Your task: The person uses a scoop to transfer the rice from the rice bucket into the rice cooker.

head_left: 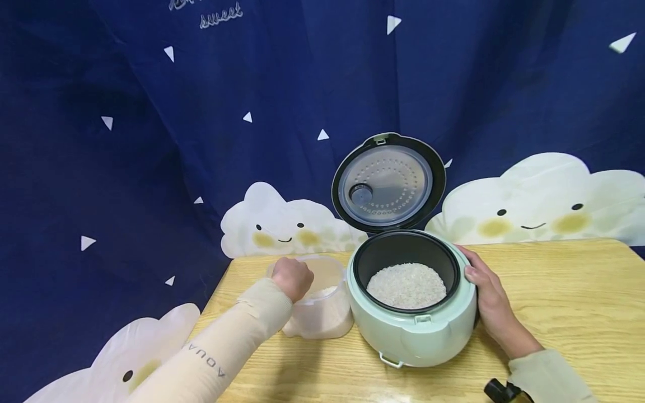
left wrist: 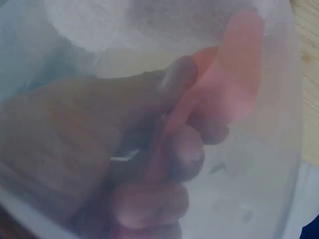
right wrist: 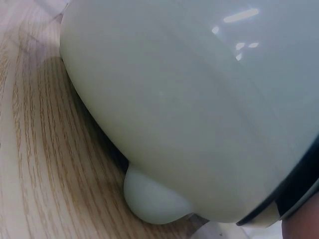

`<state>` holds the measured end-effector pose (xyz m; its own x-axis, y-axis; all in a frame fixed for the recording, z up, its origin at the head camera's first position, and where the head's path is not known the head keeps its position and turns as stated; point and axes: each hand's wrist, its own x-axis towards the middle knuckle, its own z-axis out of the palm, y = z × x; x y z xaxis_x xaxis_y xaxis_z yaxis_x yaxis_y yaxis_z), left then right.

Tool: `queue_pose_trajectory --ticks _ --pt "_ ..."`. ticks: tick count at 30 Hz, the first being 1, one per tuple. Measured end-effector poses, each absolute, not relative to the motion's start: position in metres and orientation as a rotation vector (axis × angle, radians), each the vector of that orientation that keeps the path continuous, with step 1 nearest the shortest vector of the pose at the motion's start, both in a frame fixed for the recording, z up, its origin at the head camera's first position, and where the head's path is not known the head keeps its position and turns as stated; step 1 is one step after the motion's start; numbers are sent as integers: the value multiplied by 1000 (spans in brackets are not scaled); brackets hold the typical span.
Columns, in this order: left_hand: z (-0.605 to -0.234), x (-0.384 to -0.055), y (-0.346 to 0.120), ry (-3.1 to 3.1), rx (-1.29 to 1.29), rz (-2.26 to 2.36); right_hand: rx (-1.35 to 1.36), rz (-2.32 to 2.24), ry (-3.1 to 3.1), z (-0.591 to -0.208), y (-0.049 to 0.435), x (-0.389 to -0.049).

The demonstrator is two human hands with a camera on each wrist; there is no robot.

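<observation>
My left hand (head_left: 293, 278) is down in a translucent plastic tub (head_left: 322, 324) of white rice (head_left: 325, 292). Through the tub's cloudy wall, the left wrist view has its fingers wrapped around the handle of a pink scoop (left wrist: 234, 74), whose bowl is near the rice. To the right stands a pale green rice cooker (head_left: 413, 341), lid (head_left: 388, 184) raised, with rice (head_left: 407, 285) in its dark inner pot (head_left: 375, 257). My right hand (head_left: 491, 296) rests against the cooker's right side, thumb near the rim and fingers extended along the body.
Both containers stand side by side on a light wooden table (head_left: 564, 302). A dark blue curtain (head_left: 282, 67) with clouds and white triangles hangs behind and to the left. A black device (head_left: 499, 390) shows by the right wrist.
</observation>
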<state>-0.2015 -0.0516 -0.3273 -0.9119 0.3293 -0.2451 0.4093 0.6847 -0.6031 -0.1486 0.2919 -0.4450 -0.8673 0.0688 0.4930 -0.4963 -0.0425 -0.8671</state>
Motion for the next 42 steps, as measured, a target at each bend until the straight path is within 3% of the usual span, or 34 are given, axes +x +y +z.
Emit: queue_pose_trajectory --ticks 42 --pt "-348 -225 -84 2793 751 -691 443 1973 -1837 -444 291 -149"
